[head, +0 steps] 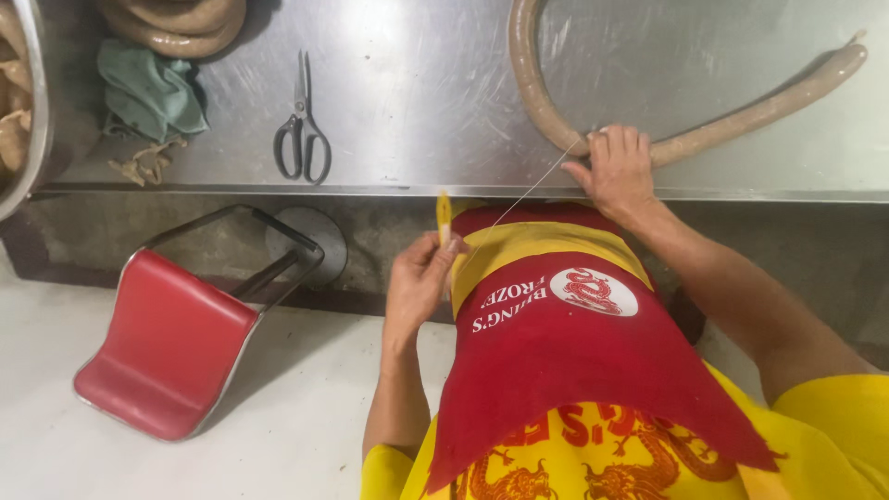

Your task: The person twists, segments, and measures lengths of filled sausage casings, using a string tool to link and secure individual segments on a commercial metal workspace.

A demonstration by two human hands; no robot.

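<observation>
Sausage rope (546, 102): judged soft, slippery, best pinched at bend. Right hand (619, 171) closed over it; left hand (419, 278) pinching yellow tool (444, 218), string (519, 199) taut between.

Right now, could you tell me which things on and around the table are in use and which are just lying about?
In use: long sausage, string, yellow tool, left hand, right hand.
Lying about: scissors, green cloth, coiled sausage, red stool.

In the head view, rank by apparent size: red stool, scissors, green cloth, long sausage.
1. Long sausage, longest span.
2. Red stool, though nearer the camera.
3. Green cloth and scissors: too close to rank.
</observation>
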